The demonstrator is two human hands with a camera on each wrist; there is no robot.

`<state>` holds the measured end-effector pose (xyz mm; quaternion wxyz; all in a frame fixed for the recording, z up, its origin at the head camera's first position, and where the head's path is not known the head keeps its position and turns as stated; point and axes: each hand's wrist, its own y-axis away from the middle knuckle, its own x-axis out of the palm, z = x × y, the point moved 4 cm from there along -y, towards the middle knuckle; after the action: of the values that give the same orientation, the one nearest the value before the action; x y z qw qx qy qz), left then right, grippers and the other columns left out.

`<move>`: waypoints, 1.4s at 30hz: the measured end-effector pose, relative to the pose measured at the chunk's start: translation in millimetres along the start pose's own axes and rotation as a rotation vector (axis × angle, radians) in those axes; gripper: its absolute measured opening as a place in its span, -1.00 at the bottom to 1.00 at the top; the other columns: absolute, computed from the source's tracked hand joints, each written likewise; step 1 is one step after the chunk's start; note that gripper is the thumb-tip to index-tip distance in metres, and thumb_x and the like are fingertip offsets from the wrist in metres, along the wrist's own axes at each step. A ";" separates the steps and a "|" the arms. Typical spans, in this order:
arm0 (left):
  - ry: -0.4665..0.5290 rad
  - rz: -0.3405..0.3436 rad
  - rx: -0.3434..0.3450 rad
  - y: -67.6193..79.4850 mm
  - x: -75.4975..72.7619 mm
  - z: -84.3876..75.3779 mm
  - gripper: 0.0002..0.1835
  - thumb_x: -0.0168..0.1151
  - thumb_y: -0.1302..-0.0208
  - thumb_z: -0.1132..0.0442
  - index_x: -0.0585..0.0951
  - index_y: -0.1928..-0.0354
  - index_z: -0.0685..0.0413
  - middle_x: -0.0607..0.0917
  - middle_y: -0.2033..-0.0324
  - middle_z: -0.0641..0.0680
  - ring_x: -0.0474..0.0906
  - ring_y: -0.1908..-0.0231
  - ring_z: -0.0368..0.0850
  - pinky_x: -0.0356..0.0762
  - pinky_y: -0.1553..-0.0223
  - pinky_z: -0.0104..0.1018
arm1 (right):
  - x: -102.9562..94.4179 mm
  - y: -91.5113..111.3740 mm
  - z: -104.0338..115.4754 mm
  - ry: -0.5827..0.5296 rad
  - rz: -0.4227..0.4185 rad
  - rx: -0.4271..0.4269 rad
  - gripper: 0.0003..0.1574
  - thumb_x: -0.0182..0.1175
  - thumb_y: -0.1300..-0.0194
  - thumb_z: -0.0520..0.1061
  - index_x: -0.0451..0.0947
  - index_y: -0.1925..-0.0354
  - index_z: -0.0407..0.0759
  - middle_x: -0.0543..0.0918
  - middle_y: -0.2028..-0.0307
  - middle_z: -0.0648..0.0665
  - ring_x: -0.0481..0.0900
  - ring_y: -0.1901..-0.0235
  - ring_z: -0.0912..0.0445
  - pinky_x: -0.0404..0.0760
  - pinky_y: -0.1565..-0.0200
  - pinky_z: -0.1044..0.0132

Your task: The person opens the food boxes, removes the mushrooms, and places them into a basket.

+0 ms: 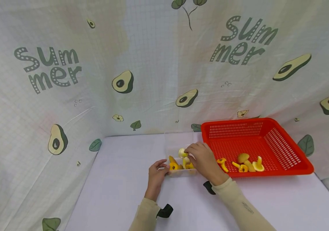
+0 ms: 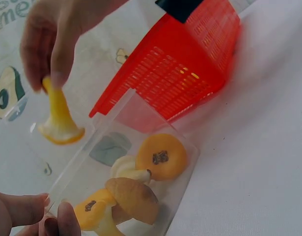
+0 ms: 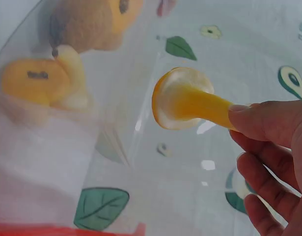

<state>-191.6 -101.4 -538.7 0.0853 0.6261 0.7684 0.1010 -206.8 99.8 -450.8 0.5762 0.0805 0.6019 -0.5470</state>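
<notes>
Smooth, flared mushroom (image 3: 187, 102) in right hand (image 1: 204, 159)

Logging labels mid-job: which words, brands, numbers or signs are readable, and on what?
"sum mer", two lines: upper left, white avocado-print fabric backdrop.
"sum mer", two lines: upper right, same backdrop.
Dark patches on orange mushroom-shaped pieces: too blurred to read.
Small mark on right beige fabric sleeve: too small to read.
</notes>
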 end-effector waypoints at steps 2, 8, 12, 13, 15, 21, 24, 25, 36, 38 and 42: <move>-0.001 -0.001 -0.002 -0.5 -0.4 0.9 -0.60 0.37 -0.37 0.47 0.62 -0.22 0.38 0.61 0.16 0.16 0.59 0.31 -0.13 0.80 0.20 -0.34 | -8.4 3.4 -3.4 0.005 -0.027 0.008 -0.66 0.66 -0.03 -0.31 0.79 0.20 -0.13 0.80 0.22 -0.04 0.65 0.13 -0.01 0.67 -0.04 0.04; -0.010 -0.012 -0.003 -3.8 -2.6 5.4 -0.61 0.36 -0.37 0.48 0.62 -0.21 0.37 0.61 0.15 0.17 0.59 0.27 -0.10 0.79 0.19 -0.33 | -35.5 14.6 -16.2 -0.007 -0.098 0.041 -0.62 0.66 0.01 -0.34 0.79 0.17 -0.17 0.81 0.20 -0.09 0.65 0.14 -0.05 0.67 -0.01 -0.01; -0.012 -0.019 -0.006 -5.2 -3.4 7.5 -0.63 0.35 -0.37 0.49 0.64 -0.20 0.35 0.61 0.16 0.17 0.59 0.28 -0.09 0.79 0.22 -0.36 | -50.0 23.1 -26.4 0.008 -0.116 0.072 -0.58 0.67 0.02 -0.33 0.79 0.14 -0.20 0.80 0.19 -0.13 0.65 0.12 -0.08 0.66 0.01 -0.04; -0.012 -0.017 -0.002 -5.3 -3.5 7.7 -0.63 0.35 -0.37 0.50 0.64 -0.20 0.36 0.61 0.16 0.17 0.59 0.28 -0.09 0.79 0.22 -0.36 | -52.9 25.2 -29.0 0.014 -0.120 0.080 -0.58 0.67 0.02 -0.33 0.79 0.14 -0.20 0.80 0.19 -0.14 0.66 0.12 -0.09 0.66 0.02 -0.05; -0.008 -0.016 -0.002 -5.3 -3.4 8.1 -0.63 0.35 -0.37 0.50 0.63 -0.20 0.36 0.61 0.16 0.17 0.58 0.28 -0.09 0.78 0.23 -0.37 | -58.8 29.3 -34.2 0.027 -0.129 0.097 -0.57 0.67 0.03 -0.34 0.78 0.14 -0.22 0.79 0.19 -0.16 0.66 0.12 -0.10 0.66 0.04 -0.07; -0.003 -0.005 0.002 -4.5 -3.0 9.1 -0.62 0.36 -0.38 0.48 0.62 -0.21 0.38 0.60 0.15 0.17 0.58 0.27 -0.10 0.78 0.22 -0.38 | -73.5 41.1 -49.6 0.044 -0.151 0.146 -0.55 0.66 0.04 -0.38 0.78 0.12 -0.26 0.80 0.18 -0.21 0.66 0.14 -0.14 0.65 0.05 -0.14; 0.001 0.002 0.002 -3.7 -3.0 9.4 -0.61 0.35 -0.37 0.49 0.62 -0.21 0.39 0.60 0.15 0.17 0.58 0.27 -0.09 0.78 0.22 -0.37 | -79.6 46.6 -56.3 0.053 -0.162 0.157 -0.55 0.65 0.04 -0.39 0.78 0.12 -0.26 0.80 0.19 -0.22 0.65 0.14 -0.16 0.64 0.03 -0.20; 0.001 0.003 -0.003 -3.9 -2.9 9.8 -0.62 0.35 -0.38 0.49 0.62 -0.21 0.38 0.59 0.15 0.17 0.58 0.27 -0.10 0.78 0.21 -0.38 | -81.7 48.3 -58.2 0.058 -0.167 0.157 -0.54 0.65 0.05 -0.40 0.78 0.13 -0.26 0.80 0.19 -0.22 0.65 0.14 -0.17 0.63 0.04 -0.20; 0.013 -0.003 0.005 -4.7 -1.6 6.3 -0.63 0.36 -0.37 0.49 0.64 -0.19 0.37 0.59 0.16 0.16 0.57 0.29 -0.09 0.78 0.23 -0.38 | -98.0 65.1 -78.1 0.121 -0.197 0.140 -0.54 0.65 0.13 -0.44 0.77 0.18 -0.31 0.77 0.24 -0.26 0.63 0.17 -0.22 0.57 0.02 -0.26; 0.015 0.000 0.011 -4.6 -1.1 5.6 -0.62 0.36 -0.37 0.49 0.63 -0.20 0.38 0.59 0.16 0.16 0.57 0.29 -0.10 0.78 0.23 -0.37 | -100.0 68.3 -82.2 0.131 -0.192 0.151 -0.54 0.64 0.12 -0.45 0.76 0.18 -0.30 0.77 0.23 -0.26 0.62 0.16 -0.23 0.55 0.00 -0.29; 0.017 0.004 0.016 -2.2 0.0 3.6 -0.60 0.37 -0.36 0.49 0.61 -0.21 0.41 0.59 0.17 0.16 0.57 0.29 -0.11 0.80 0.21 -0.33 | -104.8 74.6 -89.8 0.141 -0.192 0.168 -0.56 0.61 0.10 -0.47 0.75 0.19 -0.31 0.77 0.24 -0.28 0.62 0.16 -0.26 0.52 -0.03 -0.32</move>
<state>-192.7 -101.6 -542.7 0.0735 0.6272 0.7688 0.1006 -173.0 252.1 -434.6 0.4687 0.1089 0.5980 -0.6410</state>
